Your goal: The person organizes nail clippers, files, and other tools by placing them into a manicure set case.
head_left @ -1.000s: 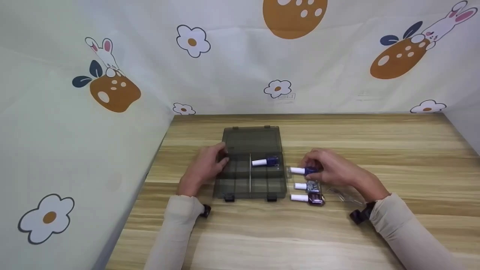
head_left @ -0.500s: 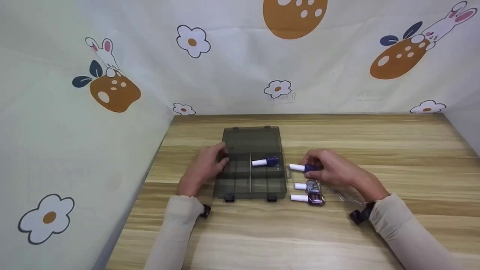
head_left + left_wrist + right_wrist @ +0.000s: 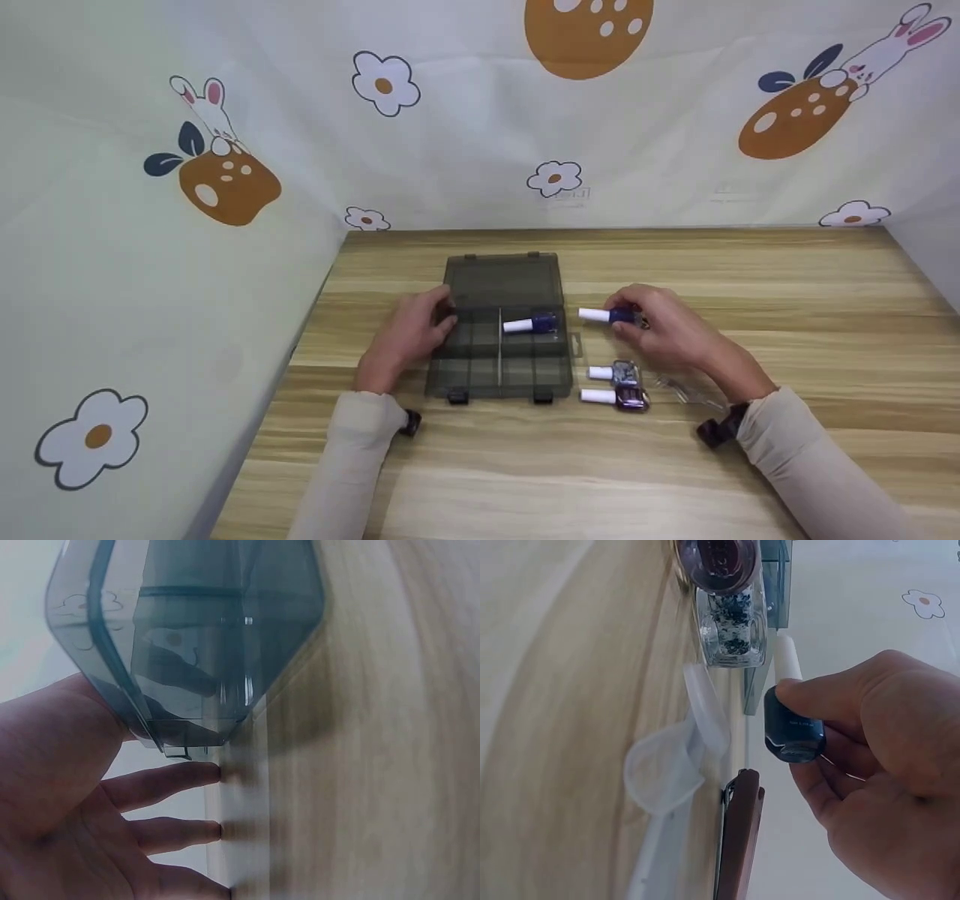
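Observation:
My right hand (image 3: 667, 326) pinches a dark blue nail polish bottle (image 3: 789, 731) with a white cap, right of the box; the cap points left. My left hand (image 3: 409, 330) rests at the left side of an open, see-through grey compartment box (image 3: 480, 375). In the left wrist view, several of its fingers stretch straight past the box wall, tips at the tabletop, and others show dimly through the plastic. Another dark blue nail polish bottle (image 3: 541, 324) lies in the box's upper right compartment. Right of the box lie a glitter nail polish bottle (image 3: 624, 373) and a dark red one (image 3: 631, 397).
A clear plastic piece with rounded ends (image 3: 664, 769) lies on the wooden table (image 3: 525, 465) under the right wrist. Beyond it in the right wrist view is a brown, metal-edged item (image 3: 741, 836). A patterned sheet (image 3: 465, 142) hangs behind the table.
My right hand has lifted the dark blue nail polish bottle from the row and moved it away from me, toward the back of the table. The left hand and box stay put.

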Demonstrator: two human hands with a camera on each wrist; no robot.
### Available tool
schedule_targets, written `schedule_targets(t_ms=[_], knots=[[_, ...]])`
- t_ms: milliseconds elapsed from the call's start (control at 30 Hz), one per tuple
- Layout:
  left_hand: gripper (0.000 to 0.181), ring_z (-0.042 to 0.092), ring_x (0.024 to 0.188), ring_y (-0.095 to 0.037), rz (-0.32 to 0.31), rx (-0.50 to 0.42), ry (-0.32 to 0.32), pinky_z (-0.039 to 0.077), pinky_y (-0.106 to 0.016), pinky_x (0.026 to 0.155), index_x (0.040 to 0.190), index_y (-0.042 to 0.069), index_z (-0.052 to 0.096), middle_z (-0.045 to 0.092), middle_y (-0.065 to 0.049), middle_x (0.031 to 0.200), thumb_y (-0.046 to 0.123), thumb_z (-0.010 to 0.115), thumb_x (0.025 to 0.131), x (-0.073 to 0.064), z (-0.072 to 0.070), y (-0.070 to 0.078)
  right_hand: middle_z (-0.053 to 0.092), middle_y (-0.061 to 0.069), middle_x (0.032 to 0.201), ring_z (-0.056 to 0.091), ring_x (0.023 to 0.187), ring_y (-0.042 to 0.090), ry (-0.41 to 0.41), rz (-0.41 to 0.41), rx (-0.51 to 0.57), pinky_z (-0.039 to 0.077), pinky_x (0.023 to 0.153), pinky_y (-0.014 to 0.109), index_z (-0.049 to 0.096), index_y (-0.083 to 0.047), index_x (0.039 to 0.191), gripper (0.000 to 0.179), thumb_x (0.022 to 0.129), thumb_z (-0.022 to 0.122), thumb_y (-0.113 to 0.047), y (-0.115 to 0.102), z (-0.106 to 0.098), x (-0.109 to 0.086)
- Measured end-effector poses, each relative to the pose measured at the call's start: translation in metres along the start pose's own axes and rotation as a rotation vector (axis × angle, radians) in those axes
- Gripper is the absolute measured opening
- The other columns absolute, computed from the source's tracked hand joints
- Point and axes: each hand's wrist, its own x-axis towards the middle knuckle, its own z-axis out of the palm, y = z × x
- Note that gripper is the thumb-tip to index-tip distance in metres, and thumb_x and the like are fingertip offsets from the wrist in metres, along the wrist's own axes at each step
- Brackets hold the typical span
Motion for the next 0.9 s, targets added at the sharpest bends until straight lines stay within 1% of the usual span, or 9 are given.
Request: schedule_targets(t_ms=[100,200,367,467,600,733,900], knots=[[0.011,0.062,0.093,-0.021,-0.012,-0.004,-0.007,0.055,-0.043,0.085,0.112,0.013,0.068,0.073,-0.004,0.104,0.012,0.073,0.102,0.000,0.000,0.000,0.075,0.005,0.113,0.070,0.101,0.022,0.008,0.014,0.011,0.060,0.092,0.046,0.072,-0.010,0.121,0.022,0.100,0.073,-0.006,-0.002,0.000,0.000],[0.011,0.063,0.093,-0.022,-0.006,-0.005,-0.005,0.055,-0.043,0.085,0.111,0.012,0.068,0.073,-0.005,0.104,0.012,0.074,0.102,0.000,0.000,0.001,0.074,0.005,0.115,0.070,0.104,0.024,0.029,0.012,0.026,0.059,0.094,0.047,0.072,-0.011,0.123,0.022,0.101,0.072,-0.007,-0.004,0.001,0.001],[0.012,0.063,0.092,-0.022,0.006,-0.009,0.003,0.055,-0.043,0.084,0.111,0.011,0.068,0.074,-0.007,0.104,0.010,0.075,0.101,0.000,-0.001,0.001,0.075,0.006,0.119,0.071,0.110,0.027,0.079,-0.021,0.049,0.058,0.100,0.053,0.073,-0.010,0.124,0.024,0.100,0.074,-0.006,-0.010,0.006,0.005],[0.013,0.063,0.091,-0.022,0.008,-0.007,0.010,0.055,-0.043,0.082,0.111,0.011,0.069,0.075,-0.007,0.104,0.010,0.075,0.100,0.000,-0.001,0.001,0.076,0.007,0.117,0.073,0.110,0.027,0.101,-0.064,0.069,0.058,0.102,0.054,0.074,-0.009,0.123,0.025,0.098,0.076,-0.004,-0.014,0.010,0.008],[0.013,0.063,0.088,-0.022,0.020,0.000,0.024,0.054,-0.042,0.080,0.110,0.011,0.069,0.075,-0.007,0.102,0.010,0.076,0.100,0.000,0.000,0.001,0.078,0.008,0.114,0.074,0.105,0.026,0.092,-0.123,0.092,0.060,0.100,0.051,0.074,-0.006,0.122,0.028,0.096,0.078,-0.001,-0.023,0.016,0.013],[0.012,0.062,0.087,-0.021,0.023,0.006,0.030,0.055,-0.042,0.082,0.110,0.011,0.068,0.074,-0.006,0.100,0.011,0.075,0.100,-0.001,0.000,0.000,0.079,0.008,0.116,0.075,0.106,0.026,0.073,-0.172,0.088,0.060,0.099,0.049,0.074,-0.006,0.122,0.027,0.096,0.079,-0.003,-0.029,0.024,0.017],[0.012,0.061,0.089,-0.020,0.013,0.012,0.027,0.054,-0.042,0.084,0.113,0.012,0.069,0.073,-0.003,0.100,0.013,0.074,0.102,-0.002,0.000,0.001,0.079,0.011,0.118,0.076,0.106,0.028,0.064,-0.200,0.110,0.061,0.099,0.047,0.074,-0.005,0.123,0.027,0.097,0.078,-0.005,-0.036,0.032,0.022]])
